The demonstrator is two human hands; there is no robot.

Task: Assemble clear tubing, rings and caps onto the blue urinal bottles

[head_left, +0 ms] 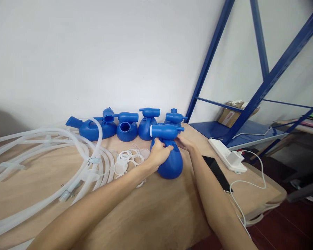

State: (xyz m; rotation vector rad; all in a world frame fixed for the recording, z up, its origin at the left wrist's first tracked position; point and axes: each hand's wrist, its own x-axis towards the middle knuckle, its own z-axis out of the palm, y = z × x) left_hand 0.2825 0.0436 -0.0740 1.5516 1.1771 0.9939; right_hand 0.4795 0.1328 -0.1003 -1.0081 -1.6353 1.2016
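Note:
A blue plastic bottle [170, 165] stands on the table in front of me. Across its top lies a blue tapered tube piece [165, 132] with a white ring at its left end. My left hand [160, 152] is closed around the upper part of the bottle, thumb toward the middle. From the right side, my right hand [184, 142] holds the same bottle near its top, its fingertips hidden behind it. To the left of the bottle lie several white plastic rings and lids [131, 158].
Several more blue bottles [99, 130] line the wall, most topped with tube pieces. Coiled clear hoses [78, 146] spread over the left of the table. On the right lie a black phone [216, 171], a white power strip [225, 154] and its cable, beside a blue metal shelf [208, 128].

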